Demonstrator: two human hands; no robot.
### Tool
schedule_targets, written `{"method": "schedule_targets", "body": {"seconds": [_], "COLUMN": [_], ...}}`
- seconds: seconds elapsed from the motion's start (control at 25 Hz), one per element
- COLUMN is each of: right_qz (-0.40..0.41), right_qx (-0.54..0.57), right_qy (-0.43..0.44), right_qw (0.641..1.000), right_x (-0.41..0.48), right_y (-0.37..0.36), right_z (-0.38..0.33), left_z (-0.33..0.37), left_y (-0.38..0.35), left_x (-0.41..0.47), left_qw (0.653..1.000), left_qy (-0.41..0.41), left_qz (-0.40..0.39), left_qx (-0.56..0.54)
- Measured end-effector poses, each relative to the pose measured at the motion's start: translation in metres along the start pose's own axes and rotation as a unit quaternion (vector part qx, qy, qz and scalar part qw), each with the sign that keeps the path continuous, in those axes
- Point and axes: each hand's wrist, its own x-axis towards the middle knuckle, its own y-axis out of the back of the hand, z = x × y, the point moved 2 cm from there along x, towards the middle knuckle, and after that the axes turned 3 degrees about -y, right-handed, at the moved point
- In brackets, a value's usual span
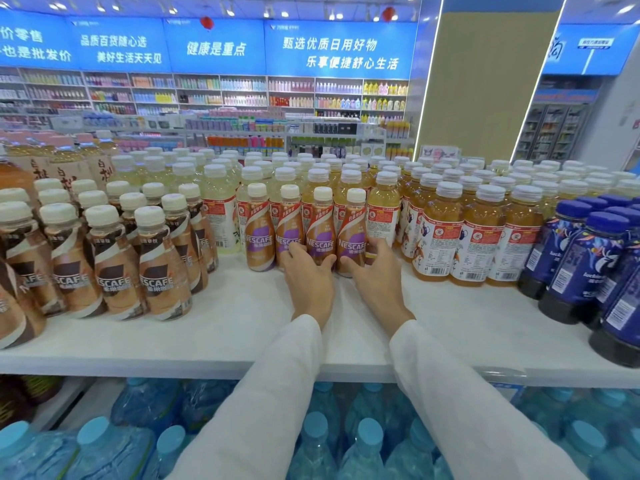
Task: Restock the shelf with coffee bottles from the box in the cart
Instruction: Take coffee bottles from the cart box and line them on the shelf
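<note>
Head: coffee bottles [258,233] upright, caps up; left hand [308,275], right hand [375,271] each grip one.

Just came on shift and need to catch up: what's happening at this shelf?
A person in white sleeves is setting purple-label coffee bottles on the white shelf. Four stand in a row. The left hand grips the third bottle from the left, the right hand the fourth bottle, both upright on the shelf.
</note>
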Motion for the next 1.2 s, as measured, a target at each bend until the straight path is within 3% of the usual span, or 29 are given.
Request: {"method": "schedule_targets", "body": {"seconds": [0.32,0.44,0.76,0.96,1.12,1.2], "right_qz": [-0.045,-0.068,-0.141,-0.234,-0.279,-0.338], "right_qx": [-0.032,-0.088,-0.039,0.032,0.050,0.039], "right_qy": [-0.028,-0.023,0.074,0.072,0.031,-0.002], "right_qw": [0.998,0.994,0.986,0.969,0.958,0.940], "right_x": [-0.031,-0.064,-0.174,-0.275,-0.366,-0.415], "right_y": [0.019,0.045,0.062,0.010,-0.057,-0.092], "right_z": [-0.006,-0.010,-0.027,-0.032,-0.022,-0.016], "left_z": [0.002,-0.002,-0.041,-0.104,-0.170,-0.200], "left_y": [0.034,0.070,0.188,0.282,0.367,0.414], "left_x": [-0.024,-0.048,-0.139,-0.200,-0.270,-0.313], "left_qw": [0.999,0.996,0.997,0.995,0.979,0.963], "left_qy": [-0.007,-0.007,-0.057,0.010,0.138,0.186], "left_qz": [-0.040,-0.059,0.021,0.088,0.144,0.189], "left_qx": [-0.012,0.059,0.046,0.038,0.033,0.053]}}
